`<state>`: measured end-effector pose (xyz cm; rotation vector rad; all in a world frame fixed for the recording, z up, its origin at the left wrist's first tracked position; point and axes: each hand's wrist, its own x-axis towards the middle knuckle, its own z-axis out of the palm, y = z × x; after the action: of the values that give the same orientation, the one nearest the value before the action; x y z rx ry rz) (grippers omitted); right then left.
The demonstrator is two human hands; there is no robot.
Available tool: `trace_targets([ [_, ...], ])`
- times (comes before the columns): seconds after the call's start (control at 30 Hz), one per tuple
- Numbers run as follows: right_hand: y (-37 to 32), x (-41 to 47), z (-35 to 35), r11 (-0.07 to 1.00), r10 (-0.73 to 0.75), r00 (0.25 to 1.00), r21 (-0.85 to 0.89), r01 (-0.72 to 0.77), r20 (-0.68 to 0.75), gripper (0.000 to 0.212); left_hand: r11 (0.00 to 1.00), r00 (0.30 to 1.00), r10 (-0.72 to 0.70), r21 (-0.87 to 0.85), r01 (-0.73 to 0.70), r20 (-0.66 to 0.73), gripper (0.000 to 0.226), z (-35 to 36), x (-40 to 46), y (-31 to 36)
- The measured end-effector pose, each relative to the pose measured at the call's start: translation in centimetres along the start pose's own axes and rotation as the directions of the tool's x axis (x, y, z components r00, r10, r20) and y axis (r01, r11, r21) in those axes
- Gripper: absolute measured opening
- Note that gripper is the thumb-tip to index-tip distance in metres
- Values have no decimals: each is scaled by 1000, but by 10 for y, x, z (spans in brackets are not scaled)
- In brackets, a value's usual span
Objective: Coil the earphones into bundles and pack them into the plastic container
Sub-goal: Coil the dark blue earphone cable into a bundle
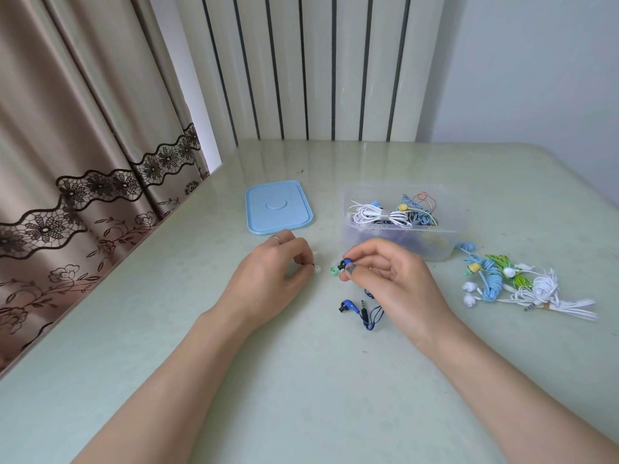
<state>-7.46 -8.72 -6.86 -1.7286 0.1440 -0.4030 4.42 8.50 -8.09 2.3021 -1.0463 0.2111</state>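
While my right hand (385,272) pinches a dark blue earbud (345,263) in curled fingers and my left hand (278,266) pinches a small white ear tip (317,270), the blue earphones' cord (370,316) lies on the tabletop (301,380) before the plastic container (398,226), beside its blue lid (278,207).

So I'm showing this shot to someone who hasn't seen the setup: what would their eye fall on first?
Probably the two hands mid-table: the right hand pinches a dark blue earbud, the left hand holds a small white ear tip. Behind them stands the clear plastic container holding coiled earphones, its light blue lid lying flat to its left. A colourful heap of earphones lies at right.
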Motion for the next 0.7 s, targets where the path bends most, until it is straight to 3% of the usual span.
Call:
trace_targets([
  [0.33, 2, 0, 0, 999, -35, 999, -3, 35, -4, 11, 971, 990, 139, -201, -131, 25, 8, -3, -10, 28],
  [0.7, 6, 1, -3, 997, -60, 998, -48, 60, -17, 12, 954, 993, 114, -280, -103, 22, 11, -3, -12, 31],
])
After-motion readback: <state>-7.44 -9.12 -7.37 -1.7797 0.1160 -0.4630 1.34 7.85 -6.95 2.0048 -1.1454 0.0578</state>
